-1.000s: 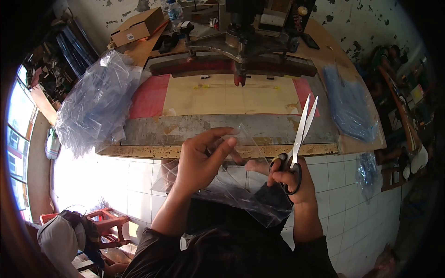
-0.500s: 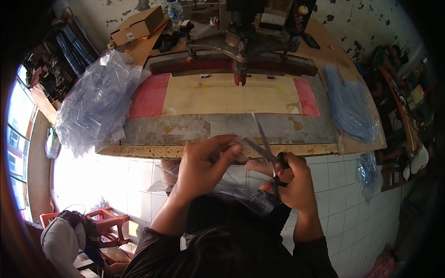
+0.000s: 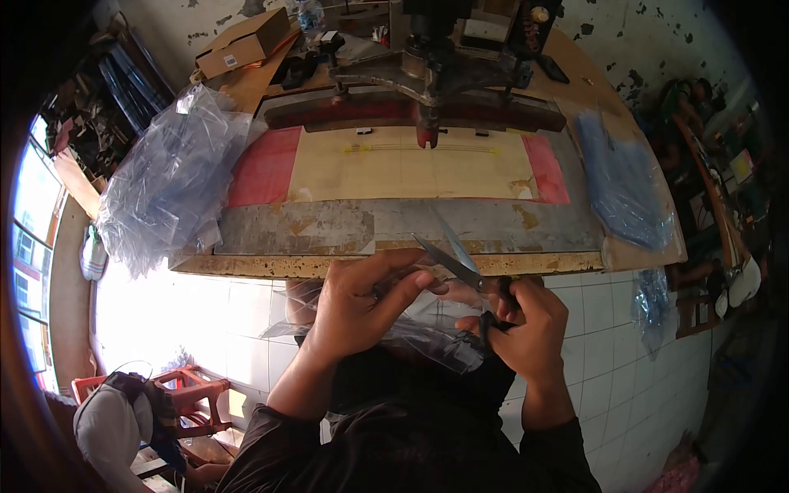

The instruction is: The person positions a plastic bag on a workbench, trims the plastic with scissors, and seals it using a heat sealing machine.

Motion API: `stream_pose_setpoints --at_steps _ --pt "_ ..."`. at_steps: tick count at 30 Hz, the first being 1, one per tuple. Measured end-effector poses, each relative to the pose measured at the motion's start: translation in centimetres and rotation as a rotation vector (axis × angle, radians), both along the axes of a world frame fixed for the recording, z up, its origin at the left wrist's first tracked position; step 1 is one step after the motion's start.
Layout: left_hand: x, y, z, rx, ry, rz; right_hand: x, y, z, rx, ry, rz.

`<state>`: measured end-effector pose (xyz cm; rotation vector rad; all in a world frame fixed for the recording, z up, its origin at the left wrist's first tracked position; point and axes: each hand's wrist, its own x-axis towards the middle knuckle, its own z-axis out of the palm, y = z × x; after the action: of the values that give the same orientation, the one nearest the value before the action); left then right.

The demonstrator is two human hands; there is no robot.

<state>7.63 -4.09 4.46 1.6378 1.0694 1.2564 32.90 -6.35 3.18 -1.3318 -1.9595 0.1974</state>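
Note:
My left hand (image 3: 362, 300) is closed in a pinch on a clear plastic sheet (image 3: 448, 349), which hangs down over my lap. Black-handled scissors (image 3: 456, 264) are gripped in my right hand (image 3: 530, 329), with fingers and thumb at the handle loops. Their blades are parted and point up and to the left, over the front edge of the worktable. The blade tips are apart from the plastic. Part of the sheet is hidden behind my left hand.
A heavy press (image 3: 423, 78) stands over a cream and red bed (image 3: 394, 177). Clear plastic is heaped at the left (image 3: 177, 172), and more plastic sheets (image 3: 620, 189) lie at the right. A cardboard box (image 3: 242, 45) sits behind. Another person (image 3: 115, 435) is at lower left, by a red stool (image 3: 197, 403).
The scissors have swung with their blades turned further to the left, and my right hand has shifted slightly right. My left hand keeps its pinch on the plastic, almost in place.

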Motion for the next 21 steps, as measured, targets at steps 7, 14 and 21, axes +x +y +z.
stream_pose_setpoints --at_steps 7,14,21 --pt "0.01 0.0 0.19 -0.003 -0.011 -0.016 0.16 0.02 0.28 0.02 -0.016 0.014" --pt "-0.06 0.05 0.38 0.003 -0.034 -0.061 0.54 -0.06 0.32 0.006 -0.075 -0.037" --pt "0.16 0.01 -0.06 0.029 -0.093 -0.06 0.49 -0.06 0.16 0.057 -0.052 0.012"
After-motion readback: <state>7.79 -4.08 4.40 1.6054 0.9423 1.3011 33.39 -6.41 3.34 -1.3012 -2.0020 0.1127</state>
